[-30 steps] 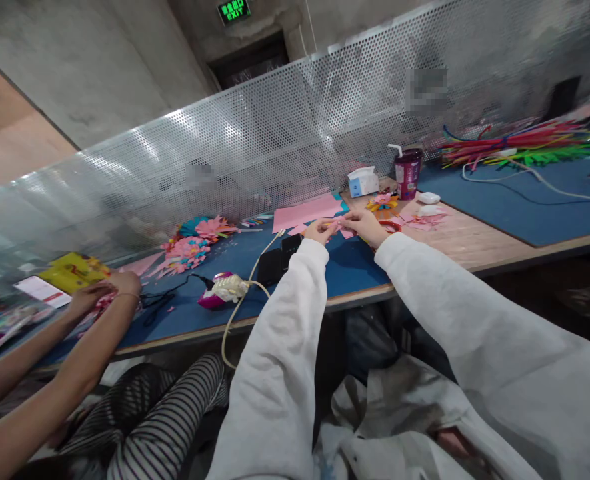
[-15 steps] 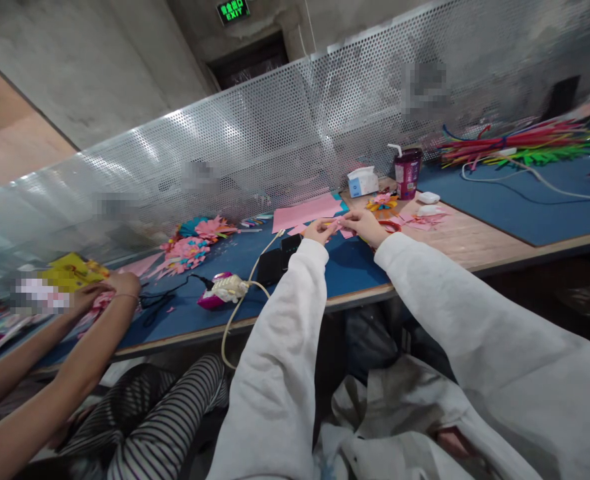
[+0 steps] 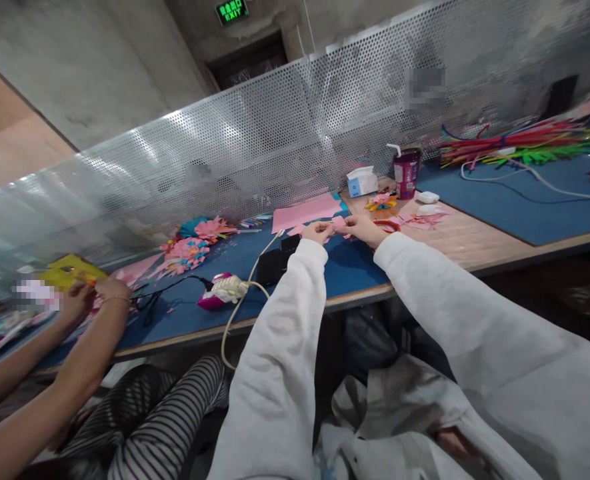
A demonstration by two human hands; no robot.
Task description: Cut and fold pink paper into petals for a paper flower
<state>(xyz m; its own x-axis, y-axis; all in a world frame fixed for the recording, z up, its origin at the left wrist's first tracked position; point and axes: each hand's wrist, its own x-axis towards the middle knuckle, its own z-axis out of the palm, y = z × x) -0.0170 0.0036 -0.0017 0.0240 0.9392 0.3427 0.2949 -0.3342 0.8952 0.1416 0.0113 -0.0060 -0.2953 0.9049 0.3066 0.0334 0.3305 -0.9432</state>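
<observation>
L hand (image 3: 316, 231) & R hand (image 3: 365, 230) both pinching sm. pink paper pc (image 3: 339, 222) btwn them, over blue-topped bench (image 3: 355, 270). Pc plain, squarish at top, lower part hidden in grip. Beyond: lg. pink sheet (image 3: 302, 213), lying on bench.

A perforated metal screen (image 3: 275, 147) runs along the far edge of the counter (image 3: 479, 241), with a lit green exit sign (image 3: 232, 10) higher up beyond it. A dark purple cup (image 3: 407, 177) with a white straw (image 3: 395, 148) stands near a white-and-blue tissue box (image 3: 362, 182); farther right, a white cable (image 3: 549, 185) curves across a blue mat (image 3: 515, 217).
</observation>
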